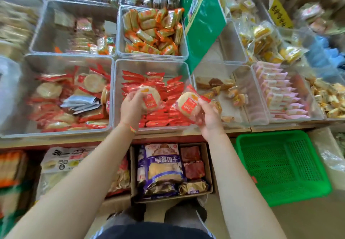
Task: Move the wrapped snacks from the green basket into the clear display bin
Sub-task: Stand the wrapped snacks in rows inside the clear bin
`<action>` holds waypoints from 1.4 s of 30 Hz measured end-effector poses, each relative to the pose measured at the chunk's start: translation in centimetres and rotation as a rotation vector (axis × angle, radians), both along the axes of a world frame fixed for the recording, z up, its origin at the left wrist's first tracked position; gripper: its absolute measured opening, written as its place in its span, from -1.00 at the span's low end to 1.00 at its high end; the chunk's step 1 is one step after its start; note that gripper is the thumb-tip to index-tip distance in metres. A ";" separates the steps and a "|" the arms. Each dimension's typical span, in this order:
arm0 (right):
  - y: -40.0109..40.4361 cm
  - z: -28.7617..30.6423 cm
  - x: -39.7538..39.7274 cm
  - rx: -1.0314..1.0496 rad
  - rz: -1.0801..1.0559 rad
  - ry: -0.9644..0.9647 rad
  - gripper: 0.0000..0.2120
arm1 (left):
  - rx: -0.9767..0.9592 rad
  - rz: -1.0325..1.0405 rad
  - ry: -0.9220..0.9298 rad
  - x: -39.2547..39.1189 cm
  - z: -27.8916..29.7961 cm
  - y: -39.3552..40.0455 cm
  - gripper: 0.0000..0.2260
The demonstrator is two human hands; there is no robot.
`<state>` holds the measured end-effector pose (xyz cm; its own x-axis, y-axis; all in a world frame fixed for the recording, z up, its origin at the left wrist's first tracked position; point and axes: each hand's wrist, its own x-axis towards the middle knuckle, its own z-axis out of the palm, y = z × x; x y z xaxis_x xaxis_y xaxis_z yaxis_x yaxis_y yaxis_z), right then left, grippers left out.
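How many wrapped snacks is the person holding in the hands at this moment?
2. One round snack is in the left hand, over the clear display bin. The other snack is in the right hand, at the bin's right edge. More may be hidden beneath.

No legible text; blurred upside-down print on purple bag [162, 166].

Shop counter [242, 129] crowded with snack bins; cardboard box [209, 164] on floor below; even light.
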<state>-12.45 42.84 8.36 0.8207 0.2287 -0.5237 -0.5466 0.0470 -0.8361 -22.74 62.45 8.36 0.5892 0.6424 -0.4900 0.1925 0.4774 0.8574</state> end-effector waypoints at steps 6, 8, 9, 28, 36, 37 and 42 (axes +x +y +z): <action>5.4 0.6 3.0 -0.372 0.074 -0.233 -0.63 | 0.538 -0.248 0.093 2.4 -0.8 7.7 -0.73; 7.0 0.3 4.8 -0.463 0.123 -0.329 -0.60 | 0.813 -0.330 0.165 3.0 -1.0 8.9 -0.78; 7.7 0.1 5.8 -0.510 0.160 -0.389 -0.62 | 0.916 -0.349 0.202 3.3 -1.4 9.6 -0.79; 16.6 -4.8 14.7 -1.616 1.059 -1.415 -0.79 | 1.119 -0.342 0.230 5.4 -5.8 12.8 -0.89; 16.9 -6.4 15.0 -1.519 1.198 -1.025 -0.82 | 1.148 -0.333 0.232 5.5 -6.1 13.0 -0.90; 17.0 -6.4 15.1 -1.519 1.208 -1.014 -0.82 | 1.154 -0.335 0.232 5.5 -6.2 13.0 -0.90; 19.1 -7.2 14.6 -1.702 1.263 -1.017 -0.72 | 1.185 -0.346 0.225 5.6 -6.6 13.1 -0.93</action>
<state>2.18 61.92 1.18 0.6983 0.6013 -0.3884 0.7145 -0.6180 0.3280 -17.13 75.58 1.72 0.7929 0.5850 0.1706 0.3515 -0.6678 0.6561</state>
